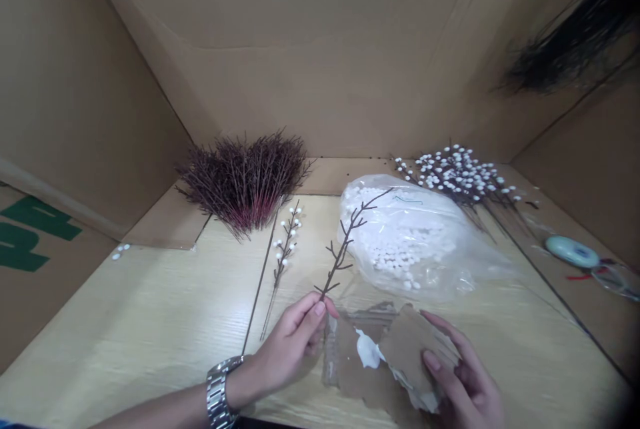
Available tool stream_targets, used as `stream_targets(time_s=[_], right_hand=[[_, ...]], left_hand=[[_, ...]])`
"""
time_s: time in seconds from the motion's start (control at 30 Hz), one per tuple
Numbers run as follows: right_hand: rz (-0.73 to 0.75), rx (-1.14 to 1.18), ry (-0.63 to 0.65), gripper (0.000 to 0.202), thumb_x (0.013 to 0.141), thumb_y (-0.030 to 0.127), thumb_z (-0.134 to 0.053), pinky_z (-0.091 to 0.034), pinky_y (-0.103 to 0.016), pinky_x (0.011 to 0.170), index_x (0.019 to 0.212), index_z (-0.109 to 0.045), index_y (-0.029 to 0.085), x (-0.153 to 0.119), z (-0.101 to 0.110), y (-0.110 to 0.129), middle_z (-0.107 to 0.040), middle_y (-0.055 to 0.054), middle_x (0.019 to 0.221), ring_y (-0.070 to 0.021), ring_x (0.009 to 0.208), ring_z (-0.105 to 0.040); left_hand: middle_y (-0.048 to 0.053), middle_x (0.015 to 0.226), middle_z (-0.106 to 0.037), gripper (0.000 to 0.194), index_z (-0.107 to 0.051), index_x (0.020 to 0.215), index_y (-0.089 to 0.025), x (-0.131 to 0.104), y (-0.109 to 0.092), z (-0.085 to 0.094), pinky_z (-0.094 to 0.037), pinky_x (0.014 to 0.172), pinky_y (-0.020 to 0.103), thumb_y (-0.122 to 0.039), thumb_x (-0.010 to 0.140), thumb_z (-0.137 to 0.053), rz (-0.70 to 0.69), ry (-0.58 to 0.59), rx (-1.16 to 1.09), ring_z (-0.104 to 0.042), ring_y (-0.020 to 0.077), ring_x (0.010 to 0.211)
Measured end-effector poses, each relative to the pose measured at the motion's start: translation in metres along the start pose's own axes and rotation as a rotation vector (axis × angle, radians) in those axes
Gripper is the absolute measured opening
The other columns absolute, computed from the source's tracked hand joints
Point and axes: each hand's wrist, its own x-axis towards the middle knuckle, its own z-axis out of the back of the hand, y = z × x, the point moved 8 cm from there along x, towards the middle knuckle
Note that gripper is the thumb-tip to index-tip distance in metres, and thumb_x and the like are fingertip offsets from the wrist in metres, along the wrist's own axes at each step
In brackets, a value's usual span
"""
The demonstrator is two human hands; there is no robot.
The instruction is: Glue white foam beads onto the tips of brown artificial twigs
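My left hand [295, 335], with a metal watch at the wrist, pinches the lower end of a bare brown artificial twig [345, 249], which slants up to the right. In my right hand [465, 375] is a torn piece of cardboard [417, 349], gripped between thumb and fingers. Beneath it lies another cardboard piece [347, 355] bearing a blob of white glue-like paste [369, 349]. The held piece's edge is close to the paste; I cannot tell whether they touch. Left of the held twig lies a twig with white berries [286, 242].
A thick bundle of bare twigs [245, 182] sits at the back left. A clear plastic bag of white berries [410, 235] lies right of centre, with finished-looking berry twigs [460, 172] behind. A pale blue oval object [573, 251] lies right. Cardboard walls [310, 49] surround the table.
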Motion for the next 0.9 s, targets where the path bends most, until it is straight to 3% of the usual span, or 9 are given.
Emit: stream_targets(time_s=[0.27,0.53,0.77,0.9], right_hand=[[0.063,-0.097,-0.008,0.058,0.077,0.051,-0.079,-0.059,-0.022,0.067,0.126,-0.067,0.022,-0.002,0.000,0.007,-0.078,-0.008,0.105,-0.0231,0.085,-0.074],[0.044,0.022,-0.012,0.059,0.073,0.045,-0.083,-0.059,-0.025,0.063,0.126,-0.068,0.023,-0.001,-0.002,0.003,-0.078,-0.009,0.103,-0.0258,0.085,-0.075],[0.136,0.128,-0.025,0.053,0.075,0.040,-0.082,-0.060,-0.030,0.069,0.124,-0.068,0.025,-0.001,-0.005,0.022,-0.076,-0.009,0.108,-0.0268,0.090,-0.074],[0.222,0.154,0.026,0.053,0.079,0.037,-0.079,-0.058,-0.027,0.061,0.129,-0.065,0.026,0.002,-0.017,0.042,-0.076,-0.008,0.104,-0.0219,0.079,-0.073]], left_hand=[[-0.008,0.066,-0.032,0.036,-0.062,0.101,-0.018,0.001,-0.001,0.001,-0.027,0.054,0.023,-0.051,0.103,-0.048,-0.001,-0.012,0.039,-0.027,0.0114,0.059],[-0.008,0.065,-0.029,0.036,-0.061,0.098,-0.019,0.001,0.003,0.003,-0.026,0.053,0.023,-0.053,0.103,-0.047,0.010,-0.009,0.050,-0.026,0.0120,0.059],[-0.007,0.065,-0.028,0.038,-0.060,0.098,-0.020,0.000,0.011,0.007,-0.024,0.053,0.024,-0.055,0.102,-0.046,0.033,-0.008,0.125,-0.026,0.0127,0.059],[-0.007,0.066,-0.029,0.038,-0.059,0.096,-0.020,0.001,0.008,0.005,-0.023,0.052,0.023,-0.056,0.101,-0.048,0.024,-0.002,0.112,-0.026,0.0126,0.059]])
